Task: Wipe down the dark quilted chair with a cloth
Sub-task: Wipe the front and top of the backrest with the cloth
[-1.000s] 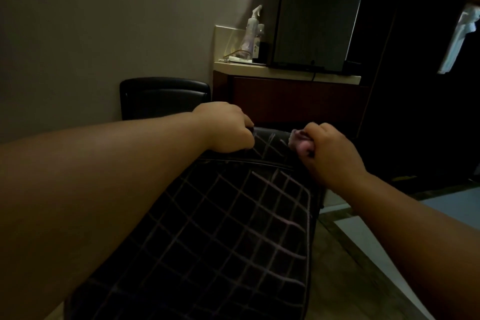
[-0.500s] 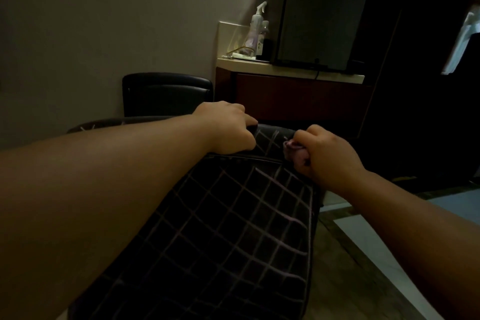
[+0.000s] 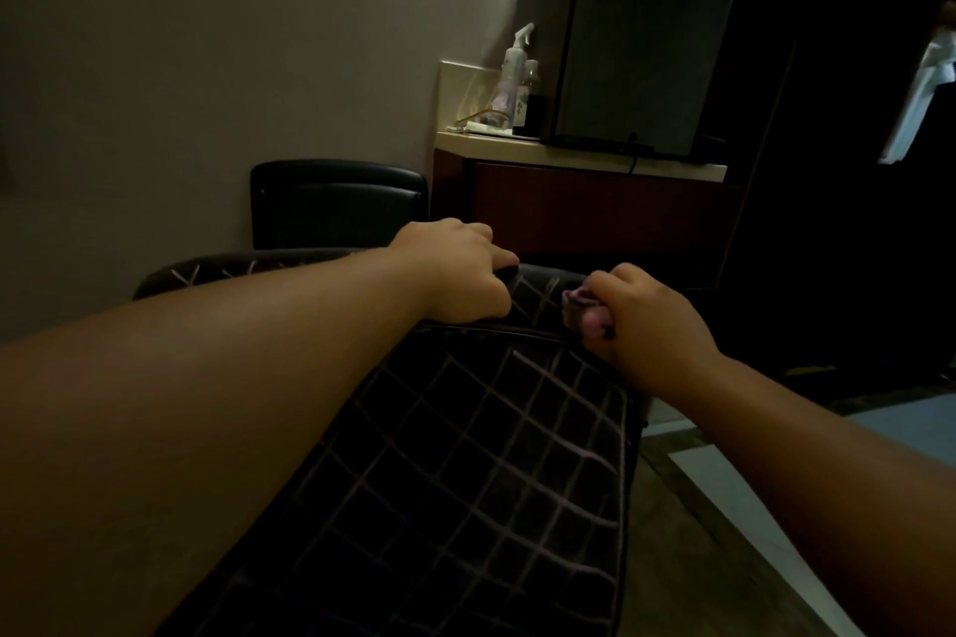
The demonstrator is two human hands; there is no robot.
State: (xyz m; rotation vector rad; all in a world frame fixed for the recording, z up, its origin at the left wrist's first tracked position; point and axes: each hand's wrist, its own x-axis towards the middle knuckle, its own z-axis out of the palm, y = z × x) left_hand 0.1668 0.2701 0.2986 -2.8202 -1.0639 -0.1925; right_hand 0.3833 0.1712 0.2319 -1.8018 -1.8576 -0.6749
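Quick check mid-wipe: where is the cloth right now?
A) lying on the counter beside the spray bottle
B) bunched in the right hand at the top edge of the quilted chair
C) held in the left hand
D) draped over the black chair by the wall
B: the pinkish cloth is bunched in the right hand, against the top edge of the quilted chair, while the left hand grips that edge without any cloth.

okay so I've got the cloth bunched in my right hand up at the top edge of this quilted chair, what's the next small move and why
Probably drag the bunched pinkish cloth along the top edge of the dark quilted chair. Your right hand already grips it against that edge, and your left hand holds the edge beside it, steadying the chair. The grid-stitched panel below is not yet under the cloth, so it seems the natural follow-up.
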